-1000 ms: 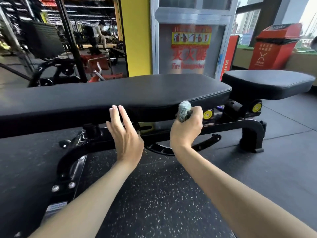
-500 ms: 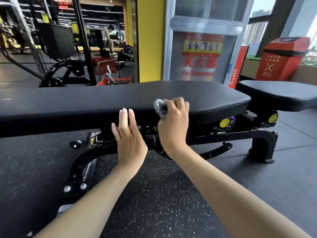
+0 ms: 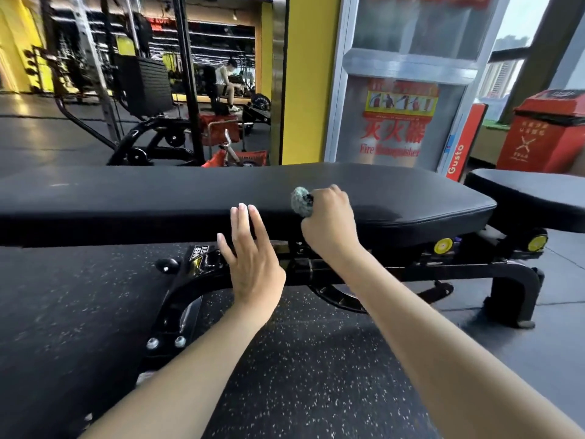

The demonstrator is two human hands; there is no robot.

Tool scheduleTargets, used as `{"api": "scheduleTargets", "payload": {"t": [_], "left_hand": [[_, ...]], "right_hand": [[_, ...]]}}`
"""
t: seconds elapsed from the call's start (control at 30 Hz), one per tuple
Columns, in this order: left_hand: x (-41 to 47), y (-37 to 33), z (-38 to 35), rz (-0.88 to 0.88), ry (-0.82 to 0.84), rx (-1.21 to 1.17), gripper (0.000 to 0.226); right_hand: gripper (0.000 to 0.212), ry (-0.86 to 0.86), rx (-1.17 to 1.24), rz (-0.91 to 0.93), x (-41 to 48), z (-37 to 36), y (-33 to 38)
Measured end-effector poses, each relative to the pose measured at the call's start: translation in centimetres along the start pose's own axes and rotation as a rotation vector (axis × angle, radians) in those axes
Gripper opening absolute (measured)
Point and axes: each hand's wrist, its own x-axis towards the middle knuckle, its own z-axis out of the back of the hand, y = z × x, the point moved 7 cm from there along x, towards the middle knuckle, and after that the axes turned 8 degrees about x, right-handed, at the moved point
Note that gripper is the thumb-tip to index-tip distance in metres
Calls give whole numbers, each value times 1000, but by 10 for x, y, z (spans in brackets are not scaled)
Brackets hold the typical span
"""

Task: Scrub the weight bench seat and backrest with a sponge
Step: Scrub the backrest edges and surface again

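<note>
A black padded backrest lies flat across the view, with the smaller black seat pad to its right. My right hand grips a grey-green speckled sponge and presses it on the backrest's near top edge, right of centre. My left hand is flat with straight fingers against the backrest's near side, just left of the sponge. A damp sheen shows on the pad to the right of the sponge.
The bench's black steel frame with yellow knobs runs under the pads on speckled rubber floor. Behind stand a yellow pillar, a fire extinguisher cabinet, a red bin and gym machines; a person sits far back.
My right hand has slid the sponge leftward along the backrest's near edge and up onto its top. My left hand has stayed on the near side.
</note>
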Motion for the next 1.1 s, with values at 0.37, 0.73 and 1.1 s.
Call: {"api": "scheduleTargets", "payload": {"t": [0.37, 0.73, 1.1], "left_hand": [[9, 85, 11, 45, 80, 176, 96], [15, 97, 22, -45, 119, 207, 93], [13, 88, 16, -112, 67, 138, 93]], "right_hand": [[38, -185, -10, 83, -1, -37, 40], [39, -200, 14, 89, 4, -60, 67], [27, -282, -144, -259, 14, -14, 8]]}}
